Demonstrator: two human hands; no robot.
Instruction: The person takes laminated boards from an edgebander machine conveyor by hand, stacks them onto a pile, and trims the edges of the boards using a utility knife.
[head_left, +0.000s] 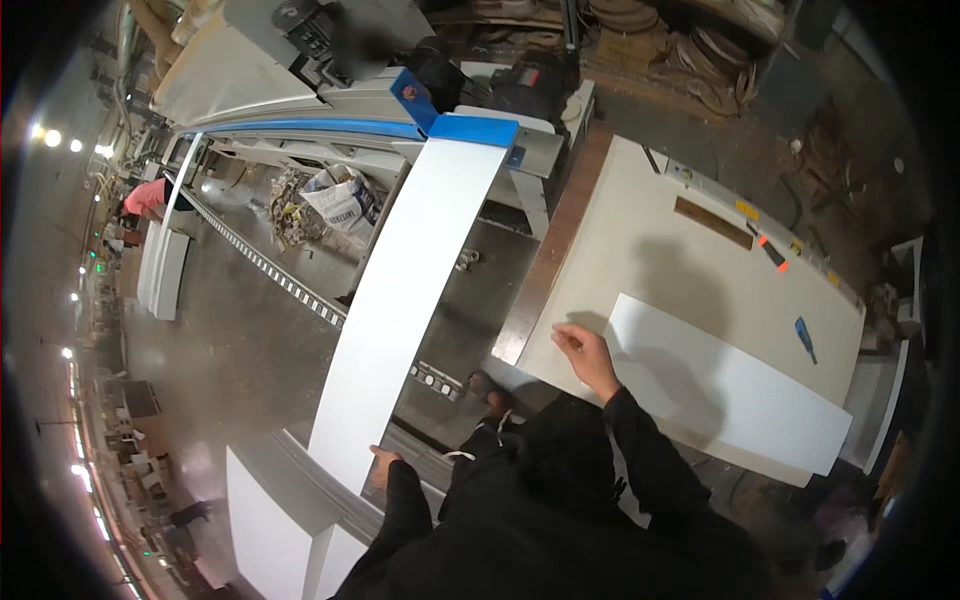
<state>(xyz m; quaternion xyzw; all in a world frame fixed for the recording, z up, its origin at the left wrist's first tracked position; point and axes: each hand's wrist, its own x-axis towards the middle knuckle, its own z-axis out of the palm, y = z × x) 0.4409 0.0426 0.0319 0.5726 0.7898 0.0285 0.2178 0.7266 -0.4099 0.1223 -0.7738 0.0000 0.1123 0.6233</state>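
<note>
A long white board (pixel 405 290) stretches away from me, its far end at the blue-covered end of the machine (pixel 475 130). At the board's near right edge is my left hand (pixel 385 466), closed on the edge with part of the fingers hidden. My right hand (pixel 588 360) hovers at the left side of a beige worktable (pixel 640 220), its fingers loosely bent and nothing seen in them. On that table, just right of this hand, lies a second white board (pixel 730 385).
On the worktable are an orange-and-black tool (pixel 773 254) and a blue-handled tool (pixel 805 340). A roller track (pixel 255 258) runs across the left. Beyond the board sits a sack (pixel 342 207) among scraps. White panels (pixel 270 520) stand at lower left; a person in pink (pixel 148 198) is far left.
</note>
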